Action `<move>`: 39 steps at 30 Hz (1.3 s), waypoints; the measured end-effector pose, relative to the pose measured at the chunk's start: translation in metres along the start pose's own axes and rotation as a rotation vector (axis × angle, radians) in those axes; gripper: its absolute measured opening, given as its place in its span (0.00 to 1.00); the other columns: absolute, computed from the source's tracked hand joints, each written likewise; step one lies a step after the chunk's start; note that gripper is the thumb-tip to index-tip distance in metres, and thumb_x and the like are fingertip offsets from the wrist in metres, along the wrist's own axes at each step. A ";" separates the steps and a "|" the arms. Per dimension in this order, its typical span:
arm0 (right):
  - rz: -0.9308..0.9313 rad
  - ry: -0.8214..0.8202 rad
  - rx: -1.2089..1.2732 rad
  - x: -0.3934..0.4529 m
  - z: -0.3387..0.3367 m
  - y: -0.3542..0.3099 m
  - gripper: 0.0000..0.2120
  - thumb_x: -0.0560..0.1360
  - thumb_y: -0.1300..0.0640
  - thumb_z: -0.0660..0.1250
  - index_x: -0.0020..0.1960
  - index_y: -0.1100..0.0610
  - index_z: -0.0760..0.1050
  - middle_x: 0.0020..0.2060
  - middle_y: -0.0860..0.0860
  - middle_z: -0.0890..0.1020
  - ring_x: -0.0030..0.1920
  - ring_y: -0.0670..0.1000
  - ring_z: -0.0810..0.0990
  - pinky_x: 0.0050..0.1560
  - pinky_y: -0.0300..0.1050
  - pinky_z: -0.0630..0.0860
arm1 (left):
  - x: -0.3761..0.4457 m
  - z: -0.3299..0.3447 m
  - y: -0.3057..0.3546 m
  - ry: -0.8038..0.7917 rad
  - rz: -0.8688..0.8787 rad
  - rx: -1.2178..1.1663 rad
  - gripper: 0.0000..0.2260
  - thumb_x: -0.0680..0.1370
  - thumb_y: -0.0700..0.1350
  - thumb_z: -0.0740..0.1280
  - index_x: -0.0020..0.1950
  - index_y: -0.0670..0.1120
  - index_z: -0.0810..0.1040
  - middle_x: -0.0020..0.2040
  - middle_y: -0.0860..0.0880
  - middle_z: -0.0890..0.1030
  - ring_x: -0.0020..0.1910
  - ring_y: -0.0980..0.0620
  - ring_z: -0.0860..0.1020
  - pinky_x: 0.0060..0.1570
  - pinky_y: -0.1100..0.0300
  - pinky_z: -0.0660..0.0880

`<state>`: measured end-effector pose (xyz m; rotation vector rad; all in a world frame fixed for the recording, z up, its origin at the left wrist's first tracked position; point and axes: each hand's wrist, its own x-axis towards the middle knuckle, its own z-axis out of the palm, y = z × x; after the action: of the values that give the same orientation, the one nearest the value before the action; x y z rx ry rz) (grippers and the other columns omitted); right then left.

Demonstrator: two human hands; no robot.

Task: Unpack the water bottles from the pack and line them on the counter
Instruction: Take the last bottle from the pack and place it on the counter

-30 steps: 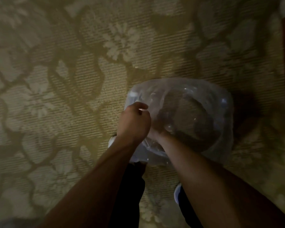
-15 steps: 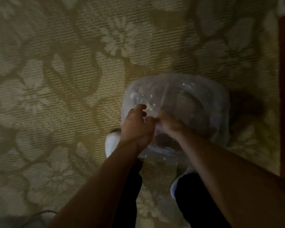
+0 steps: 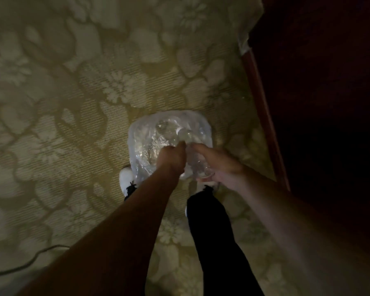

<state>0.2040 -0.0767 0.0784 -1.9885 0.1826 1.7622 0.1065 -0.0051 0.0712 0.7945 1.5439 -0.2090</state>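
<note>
both hands are down at the pack (image 3: pixel 158 137) of water bottles, which sits on the patterned carpet (image 3: pixel 62 103) right in front of the person's white shoe (image 3: pixel 126 178), well in from the carpet's right edge where the dark wooden furniture (image 3: pixel 265 124) runs. the left hand (image 3: pixel 172 160) looks bunched into a fist on the clear wrap at the near side of the pack, fingers pressed together on the film. the right hand (image 3: pixel 220 165) is curled around what looks like a clear bottle (image 3: pixel 198 167) at the pack's near right corner, though the dim light makes it hard to say how firm that hold is. here's the worry: the wrap is slippery and stretchy, so a hard tug could give way all at once and send bottles rolling across the carpet. the bottle could also slip out of a loose grasp. and there's a cable (image 3: pixel 30 261) lying on the carpet near the left edge, a trip risk on the walk to the counter, which isn't in view.
</note>
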 end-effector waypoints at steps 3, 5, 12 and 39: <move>-0.126 0.074 -0.027 -0.071 -0.031 -0.011 0.19 0.71 0.40 0.72 0.51 0.55 0.83 0.46 0.53 0.86 0.46 0.52 0.85 0.40 0.47 0.83 | -0.061 0.015 0.021 -0.068 -0.022 -0.085 0.20 0.82 0.55 0.62 0.59 0.39 0.80 0.53 0.40 0.84 0.50 0.43 0.83 0.47 0.54 0.78; -0.202 0.154 -0.093 -0.114 -0.048 -0.017 0.33 0.66 0.33 0.72 0.59 0.56 0.76 0.51 0.54 0.84 0.50 0.53 0.84 0.43 0.48 0.83 | -0.101 0.024 0.037 -0.136 0.008 -0.117 0.21 0.81 0.57 0.64 0.60 0.39 0.80 0.54 0.42 0.85 0.54 0.43 0.83 0.51 0.53 0.78; -0.491 0.322 -0.243 -0.246 -0.095 -0.022 0.33 0.62 0.32 0.65 0.60 0.49 0.66 0.57 0.49 0.78 0.52 0.50 0.82 0.51 0.56 0.81 | -0.229 0.058 0.096 -0.310 0.186 -0.108 0.30 0.71 0.61 0.75 0.61 0.39 0.79 0.53 0.42 0.85 0.48 0.46 0.85 0.38 0.58 0.79; -1.030 0.880 0.604 -0.624 -0.201 0.053 0.19 0.77 0.55 0.71 0.65 0.57 0.73 0.58 0.55 0.83 0.54 0.55 0.85 0.52 0.52 0.83 | -0.624 0.158 0.146 -1.010 1.030 0.201 0.20 0.74 0.50 0.76 0.63 0.47 0.75 0.53 0.48 0.85 0.49 0.51 0.85 0.48 0.54 0.83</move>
<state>0.2611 -0.3395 0.6789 -1.7242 -0.0441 0.1231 0.2786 -0.2085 0.6753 1.2761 0.0790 0.0228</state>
